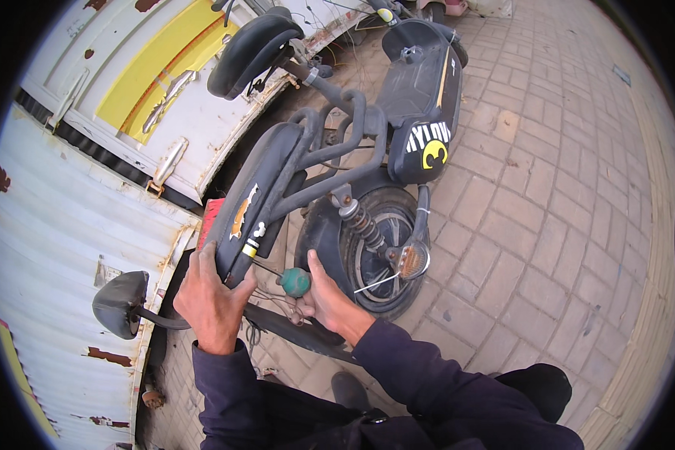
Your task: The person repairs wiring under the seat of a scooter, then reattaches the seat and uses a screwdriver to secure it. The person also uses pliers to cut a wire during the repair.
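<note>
A dark electric scooter [364,161] stands before me with its long padded seat [259,187] pointing toward my hands. My left hand [214,304] is wrapped round the near end of this seat, its thumb on the right side beside a yellow and white sticker. Against the palm and fingers of my right hand [330,304] rests a tool with a green ball-shaped handle [295,283]. Its thin dark shaft reaches left toward the seat's end; the tip is hidden. Thin loose wires hang just below the ball, near my right fingertips.
Right of my hands are the scooter's rear wheel [386,247] and a spring shock absorber [361,225]. A black saddle [120,304] on a bent tube lies left. White metal panels [60,225] with rust line the left side. Brick paving [532,225] spreads out on the right.
</note>
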Motion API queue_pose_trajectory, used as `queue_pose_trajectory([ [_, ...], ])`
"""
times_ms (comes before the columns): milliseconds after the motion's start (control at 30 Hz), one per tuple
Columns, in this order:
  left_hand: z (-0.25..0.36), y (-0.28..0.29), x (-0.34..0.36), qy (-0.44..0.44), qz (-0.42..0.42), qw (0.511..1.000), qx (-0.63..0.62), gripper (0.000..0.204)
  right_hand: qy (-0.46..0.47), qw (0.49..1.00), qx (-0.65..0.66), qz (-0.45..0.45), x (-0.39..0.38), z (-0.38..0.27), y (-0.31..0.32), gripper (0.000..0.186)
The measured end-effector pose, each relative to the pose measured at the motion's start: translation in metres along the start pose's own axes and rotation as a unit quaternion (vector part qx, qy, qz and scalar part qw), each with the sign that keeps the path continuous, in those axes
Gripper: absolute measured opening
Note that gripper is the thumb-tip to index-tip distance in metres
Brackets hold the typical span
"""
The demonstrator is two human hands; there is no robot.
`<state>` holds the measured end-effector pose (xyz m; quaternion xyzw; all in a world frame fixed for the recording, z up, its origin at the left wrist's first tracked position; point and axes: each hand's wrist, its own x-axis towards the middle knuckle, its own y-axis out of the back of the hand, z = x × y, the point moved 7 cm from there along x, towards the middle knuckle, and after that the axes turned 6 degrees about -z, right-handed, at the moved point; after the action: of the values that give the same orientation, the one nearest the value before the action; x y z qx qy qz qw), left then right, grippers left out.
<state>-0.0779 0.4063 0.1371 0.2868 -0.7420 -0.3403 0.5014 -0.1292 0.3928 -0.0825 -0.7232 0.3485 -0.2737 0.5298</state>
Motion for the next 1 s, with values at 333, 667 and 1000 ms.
queue_pose_trajectory([
  [333, 0.0, -0.002, -0.002, 0.002, 0.01, 1.0, 0.011, 0.06, -0.005, 1.0, 0.006, 0.005, 0.008, 0.01, 0.001, 0.051],
  [667, -0.003, -0.002, -0.002, 0.012, 0.01, 1.0, -0.004, 0.061, 0.122, 0.99, -0.069, -0.002, 0.0, -0.002, -0.009, 0.053],
  [1000, -0.002, -0.002, -0.001, -0.002, 0.019, 1.0, -0.011, 0.061, 0.046, 0.996, 0.018, -0.074, 0.0, 0.005, -0.015, 0.059],
])
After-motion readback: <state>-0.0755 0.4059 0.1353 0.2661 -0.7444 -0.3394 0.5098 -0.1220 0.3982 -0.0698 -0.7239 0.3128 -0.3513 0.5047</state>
